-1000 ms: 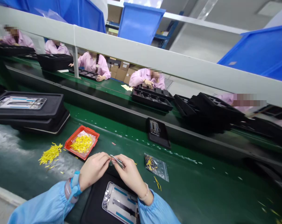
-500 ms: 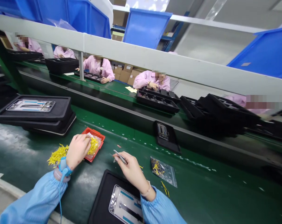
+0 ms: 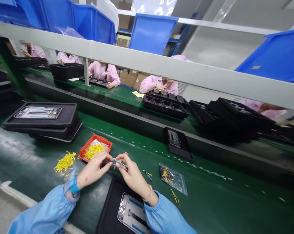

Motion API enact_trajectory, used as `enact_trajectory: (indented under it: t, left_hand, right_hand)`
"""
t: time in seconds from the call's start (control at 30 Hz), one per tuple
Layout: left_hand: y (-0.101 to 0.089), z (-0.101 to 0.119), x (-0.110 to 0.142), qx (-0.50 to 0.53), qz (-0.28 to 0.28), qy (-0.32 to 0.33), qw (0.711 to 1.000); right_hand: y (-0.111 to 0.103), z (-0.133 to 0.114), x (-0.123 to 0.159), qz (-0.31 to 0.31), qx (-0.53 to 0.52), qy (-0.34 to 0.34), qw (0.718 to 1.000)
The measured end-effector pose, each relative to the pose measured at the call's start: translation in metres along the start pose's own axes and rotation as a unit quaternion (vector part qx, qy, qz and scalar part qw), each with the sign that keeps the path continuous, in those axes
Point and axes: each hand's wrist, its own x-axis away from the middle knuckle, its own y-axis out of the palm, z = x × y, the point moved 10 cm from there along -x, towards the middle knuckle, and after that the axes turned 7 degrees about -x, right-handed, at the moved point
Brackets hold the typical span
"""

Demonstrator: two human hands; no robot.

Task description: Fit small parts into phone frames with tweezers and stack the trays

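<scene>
Tweezers [image 3: 121,164] — grasped in the right hand [image 3: 133,177], above the counter [image 3: 222,201] — lie with their long axis slanting leftward, tips just beside the left hand [image 3: 93,170]; whether that one pinches anything, I cannot tell. It is nearer the red box [image 3: 103,139].

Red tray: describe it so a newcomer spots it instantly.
On the green bench, find the stack of black trays at left. Right of it, beyond the left hand, sits a small tray holding yellow strips; unlike that stack, it's red.
</scene>
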Motion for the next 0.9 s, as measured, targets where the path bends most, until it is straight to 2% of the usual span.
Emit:
enact_trajectory:
  t: [0.17, 0.33, 0.53, 0.67, 0.9]
  left_hand:
    - [0.009, -0.005, 0.001, 0.002, 0.004, -0.007, 1.000]
    - [0.004, -0.004, 0.003, 0.002, 0.029, -0.011, 1.000]
    - [0.002, 0.002, 0.008, -0.008, 0.048, 0.001, 0.999]
    - [0.001, 0.005, 0.013, -0.032, 0.066, 0.014, 0.997]
    - [-0.008, 0.006, 0.027, -0.069, 0.106, 0.023, 0.992]
  right_hand:
    - [0.000, 0.002, 0.002, 0.026, 0.038, -0.005, 0.999]
    - [-0.008, -0.013, 0.009, 0.107, 0.175, -0.063, 0.977]
    - [0.013, -0.021, 0.011, 0.056, 0.334, -0.089, 0.937]
    - [0.019, -0.022, 0.009, 0.039, 0.346, -0.109, 0.931]
    - [0.019, -0.036, 0.006, 0.082, 0.286, -0.179, 0.938]
